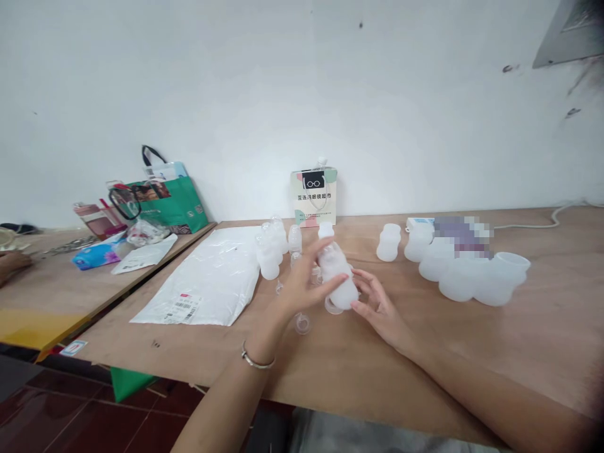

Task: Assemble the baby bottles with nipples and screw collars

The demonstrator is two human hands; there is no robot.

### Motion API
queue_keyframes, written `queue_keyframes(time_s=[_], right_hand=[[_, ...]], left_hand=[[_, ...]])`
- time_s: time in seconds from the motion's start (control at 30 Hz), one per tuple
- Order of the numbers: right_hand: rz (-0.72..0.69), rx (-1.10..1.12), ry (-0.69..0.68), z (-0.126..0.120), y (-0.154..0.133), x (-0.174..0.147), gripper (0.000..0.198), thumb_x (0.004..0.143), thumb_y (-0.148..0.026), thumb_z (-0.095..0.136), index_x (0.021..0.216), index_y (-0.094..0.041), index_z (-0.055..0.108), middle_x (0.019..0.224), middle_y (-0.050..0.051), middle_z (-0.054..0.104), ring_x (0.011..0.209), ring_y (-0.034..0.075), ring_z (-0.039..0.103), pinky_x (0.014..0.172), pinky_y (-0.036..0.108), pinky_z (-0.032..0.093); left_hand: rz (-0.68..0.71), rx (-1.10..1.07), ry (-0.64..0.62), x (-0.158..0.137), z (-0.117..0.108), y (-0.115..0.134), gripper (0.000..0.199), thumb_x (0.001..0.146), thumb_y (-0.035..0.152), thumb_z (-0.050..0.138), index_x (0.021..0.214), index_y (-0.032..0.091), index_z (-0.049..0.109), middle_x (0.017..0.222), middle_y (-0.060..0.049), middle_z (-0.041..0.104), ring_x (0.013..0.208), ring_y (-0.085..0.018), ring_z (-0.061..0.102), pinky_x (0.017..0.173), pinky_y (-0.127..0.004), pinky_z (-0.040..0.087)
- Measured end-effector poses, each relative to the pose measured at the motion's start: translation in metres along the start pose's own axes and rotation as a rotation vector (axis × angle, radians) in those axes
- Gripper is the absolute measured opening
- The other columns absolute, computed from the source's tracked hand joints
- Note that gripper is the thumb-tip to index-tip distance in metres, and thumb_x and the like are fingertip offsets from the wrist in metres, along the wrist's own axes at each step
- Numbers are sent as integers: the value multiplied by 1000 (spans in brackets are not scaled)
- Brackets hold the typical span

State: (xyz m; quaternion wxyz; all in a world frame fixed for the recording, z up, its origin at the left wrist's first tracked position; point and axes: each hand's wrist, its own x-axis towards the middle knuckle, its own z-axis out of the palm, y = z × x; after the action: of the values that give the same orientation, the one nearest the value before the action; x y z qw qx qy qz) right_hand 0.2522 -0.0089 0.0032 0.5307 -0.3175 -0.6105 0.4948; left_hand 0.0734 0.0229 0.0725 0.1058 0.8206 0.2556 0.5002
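A frosted white bottle [340, 286] with a wavy body is tilted above the table in front of me. My left hand [309, 277] is wrapped round its upper part, thumb across the near side. At the bottle's lower end, the fingers of my right hand [377, 308] touch it from the right. Below my left hand a small clear ring-shaped part [302, 324] lies on the table. Close behind my left hand stand several frosted bottles [270, 261] with clear domed tops. Some small clear parts around the held bottle are partly hidden by my hands.
A white plastic mailer [202, 270] lies to the left. A paper bag [314, 201] stands against the wall. Frosted bottle bodies [457, 280] are grouped at right, with a single one [389, 242] apart. A green bag [172, 201] and a blue packet [97, 251] occupy the left table.
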Motion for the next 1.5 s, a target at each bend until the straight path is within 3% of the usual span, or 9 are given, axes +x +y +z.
queue_keyframes(time_s=[0.07,0.13,0.3,0.57,0.9,1.2,1.3,1.4,1.5], right_hand=[[-6,-9,16,0,0,1,49,78,-44,58,119,-29,34,118,8,54,112,20,51,94,42,43],[-6,-42,54,-1,0,2,42,80,-45,56,113,-29,37,114,8,56,112,20,51,94,44,43],[2,-110,139,-2,2,6,33,81,-45,54,105,-26,43,104,6,60,104,21,56,92,43,44],[18,-242,171,-7,3,9,24,82,-45,51,86,-21,56,94,5,62,93,20,58,88,38,44],[-12,-284,159,-10,6,11,26,82,-45,50,80,-21,59,88,4,64,90,20,58,86,37,44],[-1,-290,173,-11,6,12,25,82,-44,51,80,-20,59,88,4,65,88,20,59,83,34,45],[8,-300,175,-11,5,11,24,83,-43,51,80,-21,59,88,4,65,87,19,59,82,33,44],[7,-302,171,-11,4,11,23,83,-41,50,80,-21,58,87,3,64,86,18,58,82,32,43],[-1,-309,160,-11,5,12,22,84,-41,48,80,-21,57,87,3,63,87,18,57,82,32,42]], left_hand=[[-13,133,183,0,-27,-1,63,76,29,63,130,28,32,128,-10,44,109,-22,52,87,-35,48],[-78,257,264,-5,-55,-5,65,75,31,63,131,28,31,133,-10,41,110,-23,51,85,-35,49],[-313,544,117,-34,-94,-26,63,77,38,58,133,27,31,129,-9,47,103,-24,56,77,-36,51],[-507,604,84,-58,-86,-56,72,76,45,56,137,26,23,123,-13,53,107,-30,55,77,-42,50],[-512,559,141,-55,-79,-76,78,73,40,62,135,21,19,125,-16,49,112,-30,52,87,-45,46],[-545,582,205,-55,-75,-79,90,69,44,65,138,19,11,120,-19,50,103,-31,57,80,-46,48],[-450,643,337,-53,-76,-64,89,68,46,65,137,19,16,132,-20,38,114,-31,48,82,-44,48],[-184,649,465,-43,-76,-43,70,73,37,63,131,19,29,134,-18,36,122,-29,40,86,-41,46],[51,607,356,-21,-69,-24,28,80,24,55,107,20,51,117,-12,51,112,-23,48,90,-39,43]])
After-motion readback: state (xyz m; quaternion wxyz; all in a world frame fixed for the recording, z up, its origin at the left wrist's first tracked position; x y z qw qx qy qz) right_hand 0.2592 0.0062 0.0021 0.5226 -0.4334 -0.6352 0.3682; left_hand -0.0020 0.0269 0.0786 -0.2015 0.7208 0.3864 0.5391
